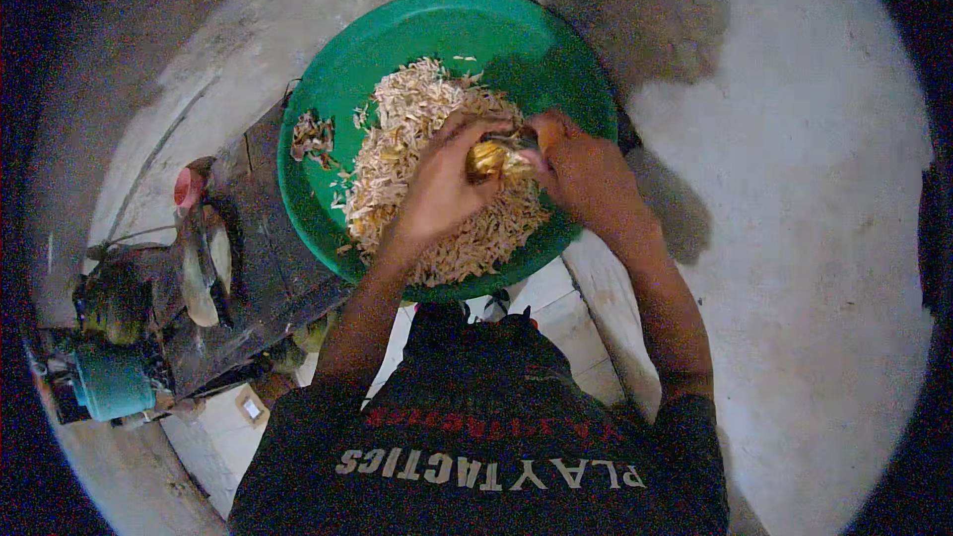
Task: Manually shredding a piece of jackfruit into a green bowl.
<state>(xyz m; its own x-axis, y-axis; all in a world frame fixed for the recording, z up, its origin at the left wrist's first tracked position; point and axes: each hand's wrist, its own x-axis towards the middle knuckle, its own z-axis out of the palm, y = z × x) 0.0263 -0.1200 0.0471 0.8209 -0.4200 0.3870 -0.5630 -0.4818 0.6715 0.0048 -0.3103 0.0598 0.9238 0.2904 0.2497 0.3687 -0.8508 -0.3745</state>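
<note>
A round green plastic tray (pixel 447 9) lies before me. Across its middle spreads a broad heap of pale shredded pieces (pixel 406 112); the picture does not settle what food they are. Over the heap, my left hand (pixel 443 190) curls around a yellowish, glossy lump (pixel 491 160) with a dark part at its upper edge. My right hand (pixel 592 171) pinches the lump's other side, its fingers partly hidden. Blur and the hands keep the lump's kind unclear. A small clump of darker scraps (pixel 313 138) rests apart near the tray's left rim.
To the left runs a dark wooden surface (pixel 260 231) bearing a pink round-ended item (pixel 190 186) and a long pale object (pixel 201 290) with a dark strip. A teal container (pixel 115 383) stands at lower left. A plain wall (pixel 804 164) rises at right.
</note>
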